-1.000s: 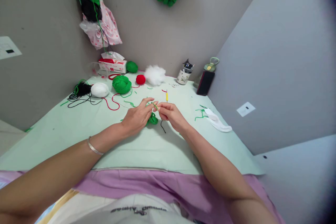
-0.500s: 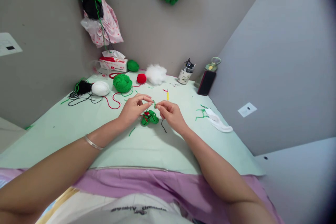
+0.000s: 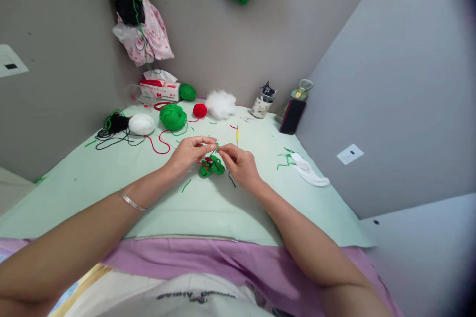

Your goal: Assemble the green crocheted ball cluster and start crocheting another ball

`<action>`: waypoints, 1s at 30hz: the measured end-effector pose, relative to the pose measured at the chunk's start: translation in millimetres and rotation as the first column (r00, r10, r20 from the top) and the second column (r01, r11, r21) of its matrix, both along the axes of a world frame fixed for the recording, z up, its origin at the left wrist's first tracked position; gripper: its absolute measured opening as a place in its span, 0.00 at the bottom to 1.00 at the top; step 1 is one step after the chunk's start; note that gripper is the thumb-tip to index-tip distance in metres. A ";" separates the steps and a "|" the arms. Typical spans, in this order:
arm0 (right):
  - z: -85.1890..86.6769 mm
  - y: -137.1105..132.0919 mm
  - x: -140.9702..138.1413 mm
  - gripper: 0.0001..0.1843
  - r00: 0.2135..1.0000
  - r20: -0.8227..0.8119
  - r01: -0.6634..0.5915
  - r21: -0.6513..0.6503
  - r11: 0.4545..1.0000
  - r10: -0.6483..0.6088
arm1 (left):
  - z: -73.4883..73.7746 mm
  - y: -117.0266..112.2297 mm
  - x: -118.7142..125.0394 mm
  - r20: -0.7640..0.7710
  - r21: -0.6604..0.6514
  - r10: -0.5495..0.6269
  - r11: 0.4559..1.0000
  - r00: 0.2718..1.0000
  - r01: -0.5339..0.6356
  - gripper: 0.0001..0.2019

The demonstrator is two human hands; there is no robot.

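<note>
Between my fingertips is a short bit of green yarn (image 3: 216, 147), looped or crossed. My left hand (image 3: 190, 155) pinches it from the left with thumb and forefinger. From the right, my right hand (image 3: 240, 162) pinches it too, its tips close to the left ones. Just below, on the table, lies a small green crocheted piece (image 3: 212, 166) with round lobes, dark lines and a red part on top. A green strand seems to run up from it to my fingers. By my right hand lies a black yarn end (image 3: 231, 180).
Behind my hands lie a yellow-handled crochet hook (image 3: 237, 135), a green yarn ball (image 3: 173, 117), a red ball (image 3: 200, 110), a white ball (image 3: 142, 124) and white stuffing (image 3: 220, 104). A jar (image 3: 262, 104) and a phone (image 3: 292, 116) stand at back right. A white cloth piece (image 3: 309, 171) lies right.
My fingertips have come closer together, and the green yarn between them now looks looped rather than standing up. The crocheted piece stays in place. The view has shifted slightly.
</note>
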State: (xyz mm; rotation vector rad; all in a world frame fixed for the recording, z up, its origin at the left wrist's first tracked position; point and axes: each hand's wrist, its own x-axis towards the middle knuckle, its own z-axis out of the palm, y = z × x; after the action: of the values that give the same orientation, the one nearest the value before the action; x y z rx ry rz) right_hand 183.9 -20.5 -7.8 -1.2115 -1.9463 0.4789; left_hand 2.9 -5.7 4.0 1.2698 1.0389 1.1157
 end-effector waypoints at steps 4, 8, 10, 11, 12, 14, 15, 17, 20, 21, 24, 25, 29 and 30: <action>0.6 -0.1 0.2 0.12 1.000 -0.012 -0.003 0.004 1.000 0.003 | -0.2 0.9 0.1 0.007 0.016 -0.005 1.000 1.000 0.005 0.17; 0.6 -0.1 0.3 0.12 1.000 -0.006 0.000 0.007 1.000 0.000 | 0.6 0.3 -0.1 0.019 0.017 -0.012 1.000 1.000 0.011 0.17; 0.9 -0.3 0.2 0.12 1.000 -0.001 0.001 0.005 1.000 -0.001 | 0.9 -0.1 0.0 0.021 0.020 -0.012 1.000 1.000 0.012 0.16; 1.2 -0.4 0.2 0.12 1.000 0.001 0.000 0.005 1.000 0.000 | 0.9 -0.2 0.1 0.023 0.022 -0.012 1.000 1.000 0.012 0.16; 1.4 -0.5 0.1 0.12 1.000 0.002 -0.002 0.006 1.000 0.002 | 0.9 -0.3 0.2 0.028 0.022 -0.013 1.000 1.000 0.012 0.15; 1.9 -0.6 0.0 0.12 1.000 0.002 -0.005 0.008 1.000 0.005 | 1.0 -0.3 0.4 0.038 0.018 -0.012 1.000 0.999 0.012 0.14; 2.2 -0.7 0.0 0.12 1.000 0.003 -0.006 0.008 1.000 0.006 | 1.1 -0.4 0.5 0.042 0.013 -0.011 1.000 0.999 0.011 0.14; 2.4 -0.8 -0.1 0.12 1.000 0.009 -0.003 0.008 1.000 0.003 | 1.3 -0.6 0.7 0.049 0.002 -0.010 1.000 0.999 0.010 0.13; 2.3 -1.1 -0.4 0.12 1.000 0.024 0.004 0.011 1.000 -0.004 | 1.6 -1.1 0.9 0.058 -0.017 -0.011 1.000 0.998 0.012 0.12; 2.1 -1.1 -0.5 0.12 1.000 0.029 0.007 0.012 1.000 -0.007 | 1.6 -1.2 1.0 0.061 -0.022 -0.012 1.000 0.998 0.013 0.11; 1.2 -0.9 -0.6 0.12 0.999 0.039 0.020 0.017 1.000 -0.020 | 0.8 -1.0 1.4 0.070 -0.022 -0.022 0.999 0.997 0.024 0.08; 0.9 -0.7 -0.5 0.12 0.999 0.040 0.023 0.019 1.000 -0.024 | 0.4 -0.8 1.6 0.072 -0.020 -0.026 0.999 0.997 0.027 0.08; -0.8 0.9 0.6 0.12 0.999 0.028 0.025 0.015 1.000 -0.025 | -1.0 -0.1 1.5 0.072 -0.023 -0.029 0.999 0.997 0.031 0.08; -1.2 1.4 0.9 0.12 0.999 0.025 0.024 0.011 1.000 -0.024 | -1.4 0.1 1.1 0.068 -0.026 -0.031 0.999 0.997 0.033 0.07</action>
State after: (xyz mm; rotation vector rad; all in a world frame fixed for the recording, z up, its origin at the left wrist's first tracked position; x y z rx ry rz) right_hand 184.8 -19.1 -9.0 -1.2378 -1.9513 0.4419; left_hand 4.0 -5.7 2.6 1.2150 0.9769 1.1093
